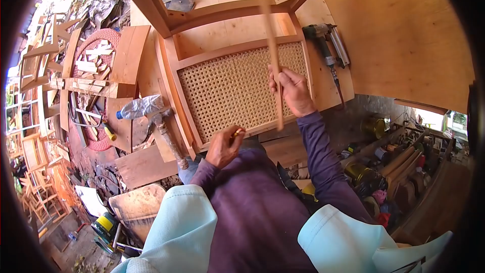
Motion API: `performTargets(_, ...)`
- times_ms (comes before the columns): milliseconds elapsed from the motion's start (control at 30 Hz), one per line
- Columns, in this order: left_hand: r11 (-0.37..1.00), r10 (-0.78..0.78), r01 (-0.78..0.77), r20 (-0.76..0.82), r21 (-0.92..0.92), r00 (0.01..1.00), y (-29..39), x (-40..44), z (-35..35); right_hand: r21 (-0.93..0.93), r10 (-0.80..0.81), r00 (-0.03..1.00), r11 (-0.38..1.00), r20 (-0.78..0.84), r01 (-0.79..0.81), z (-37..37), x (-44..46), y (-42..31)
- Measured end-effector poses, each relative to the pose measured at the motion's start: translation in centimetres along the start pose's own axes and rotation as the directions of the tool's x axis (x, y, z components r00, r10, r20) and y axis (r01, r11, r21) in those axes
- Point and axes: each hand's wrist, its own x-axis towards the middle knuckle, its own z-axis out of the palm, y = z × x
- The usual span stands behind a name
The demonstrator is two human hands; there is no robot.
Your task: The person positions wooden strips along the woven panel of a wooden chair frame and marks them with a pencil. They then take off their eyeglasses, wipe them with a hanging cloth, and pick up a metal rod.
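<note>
- Near the middle of the frame, we see the right hand (pixel 294 91) gripping a long, thin wooden stick (pixel 271 40), with the fingers closed around its lower part.
- We see the stick stand nearly straight up and down across the picture, its top end blurry. It crosses in front of a woven panel (pixel 222 88), but we cannot tell if the two touch.
- We find the panel in the middle of the frame, full of little holes, set inside a wooden frame (pixel 227 52).
- Just below the panel's bottom edge, we see the left hand (pixel 222 147) with its fingers curled. It pinches a small yellow thing (pixel 237 133), too small for us to name.
- To the right of the panel, at the upper right, we spot a green and silver tool (pixel 318 33) lying on its side.
- On the left, we see a squashed plastic bottle (pixel 143 106) with a blue cap, just beside a hammer (pixel 169 141).
- At the upper left, we see wood scraps (pixel 90 65) lying on a round red mat (pixel 107 35).
</note>
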Motion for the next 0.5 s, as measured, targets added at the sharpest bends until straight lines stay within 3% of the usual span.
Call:
performTargets(33, 1.0, 0.006, -0.006, 0.009, 0.007, 1.0, 0.4, -0.5, -0.6, -0.493, -0.09, 0.996, 0.866, 0.004, 0.08, 0.1, -0.3, -0.5)
performTargets(67, 0.995, 0.093, -0.085, -0.15, 0.056, 0.984, 0.6, -1.1, -1.1, -0.682, -0.328, 0.941, 0.669, 0.085, 0.295, 1.1, -0.6, -0.5)
performTargets(100, 0.981, 0.185, -0.157, -0.297, 0.114, 0.937, 0.6, -1.5, -1.5, -0.687, -0.336, 0.939, 0.667, 0.068, 0.288, 1.5, -0.4, 0.0)
performTargets(167, 0.942, 0.334, -0.276, -0.433, 0.193, 0.837, 0.0, -0.9, -2.5, -0.892, -0.403, 0.844, 0.125, 0.354, 0.434, 1.4, 0.3, 1.1)
performTargets(300, 0.785, 0.5, -0.169, -0.449, 0.596, 0.74, 0.4, 1.1, -6.7, -0.822, -0.422, 0.744, -0.006, 0.519, 0.57, 1.6, 2.1, 2.2)
performTargets(367, 0.773, 0.486, -0.091, -0.493, 0.628, 0.722, -0.8, 1.8, -8.2, -0.785, -0.406, 0.744, 0.094, 0.531, 0.612, 2.3, 2.3, 2.2)
performTargets(500, 0.795, 0.433, 0.013, -0.581, 0.607, 0.689, -4.1, 1.6, -12.1, -0.785, -0.455, 0.748, 0.153, 0.484, 0.601, 2.2, 3.6, 2.4)
